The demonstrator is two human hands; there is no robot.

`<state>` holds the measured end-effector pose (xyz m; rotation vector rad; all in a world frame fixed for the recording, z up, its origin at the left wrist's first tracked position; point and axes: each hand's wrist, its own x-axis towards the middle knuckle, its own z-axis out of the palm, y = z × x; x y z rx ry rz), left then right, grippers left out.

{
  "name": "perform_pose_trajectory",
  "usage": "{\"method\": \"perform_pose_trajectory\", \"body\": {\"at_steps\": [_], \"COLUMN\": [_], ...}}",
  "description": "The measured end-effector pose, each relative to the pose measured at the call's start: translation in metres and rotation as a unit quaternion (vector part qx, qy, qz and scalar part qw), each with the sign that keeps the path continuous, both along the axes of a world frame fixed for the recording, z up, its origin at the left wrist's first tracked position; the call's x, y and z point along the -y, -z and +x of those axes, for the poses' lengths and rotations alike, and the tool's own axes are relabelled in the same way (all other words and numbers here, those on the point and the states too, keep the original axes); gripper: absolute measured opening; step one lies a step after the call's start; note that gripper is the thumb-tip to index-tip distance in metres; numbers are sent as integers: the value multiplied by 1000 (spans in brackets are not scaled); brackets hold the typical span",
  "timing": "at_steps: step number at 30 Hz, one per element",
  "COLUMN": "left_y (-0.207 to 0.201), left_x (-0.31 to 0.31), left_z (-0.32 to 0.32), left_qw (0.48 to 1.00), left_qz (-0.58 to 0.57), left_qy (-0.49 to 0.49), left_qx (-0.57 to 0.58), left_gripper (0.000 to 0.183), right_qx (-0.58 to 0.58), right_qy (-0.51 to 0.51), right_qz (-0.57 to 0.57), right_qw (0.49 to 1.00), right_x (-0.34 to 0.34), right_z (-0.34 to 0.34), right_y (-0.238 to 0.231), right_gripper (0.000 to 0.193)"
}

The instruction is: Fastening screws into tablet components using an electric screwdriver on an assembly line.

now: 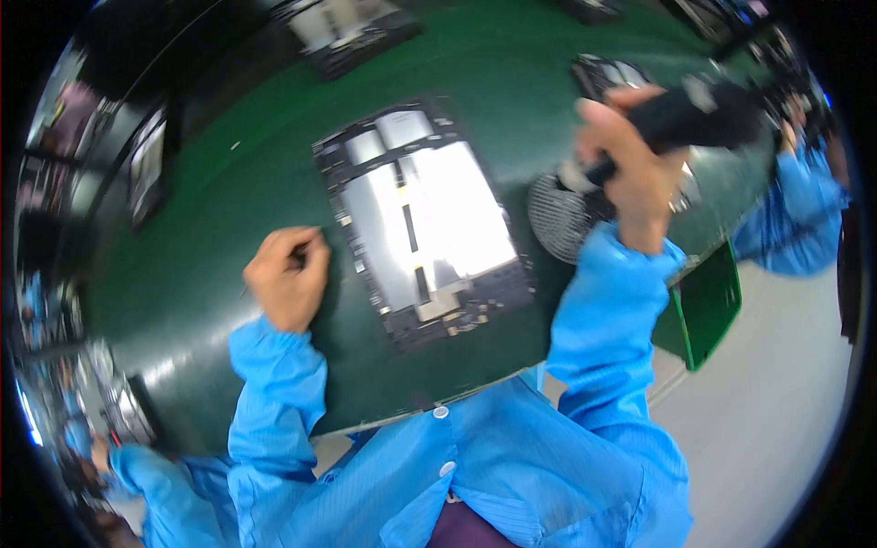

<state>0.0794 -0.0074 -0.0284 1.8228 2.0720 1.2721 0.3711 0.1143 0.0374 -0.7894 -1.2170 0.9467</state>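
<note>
My right hand (pixel 644 178) is wrapped round a thick black powered screwdriver (pixel 699 114), blurred by motion. Its pale tip end is over a round grey plate dotted with small holes (pixel 555 219), and whether the two touch I cannot tell. In front of me lies an opened tablet (pixel 375 215), its silver battery packs, dark circuit boards and central black strip exposed. Beside its left edge, my left hand (pixel 288 283) rests closed on the green table. Something dark shows between its curled fingers, too small to make out.
Another opened device (pixel 343 32) lies at the far side, and one more (pixel 607 73) sits partly behind my right hand. A green bin (pixel 708 306) hangs by the table's right edge. Co-workers' blue sleeves show at right (pixel 804 215) and lower left (pixel 169 489).
</note>
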Motion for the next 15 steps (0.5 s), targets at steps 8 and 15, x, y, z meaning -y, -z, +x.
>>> {"method": "perform_pose_trajectory", "body": {"at_steps": [8, 15], "left_y": [13, 18], "left_x": [-14, 2], "left_z": [23, -51], "left_qw": [996, 989], "left_qz": [36, 60], "left_qy": [81, -58], "left_qx": [-32, 126], "left_gripper": [10, 16], "right_qx": [-41, -36], "right_qy": [-235, -257], "right_qz": [144, 70], "right_qw": [960, 963], "right_x": [14, 19], "right_z": [-72, -160], "right_y": [-41, -36], "right_gripper": [24, 17]}}
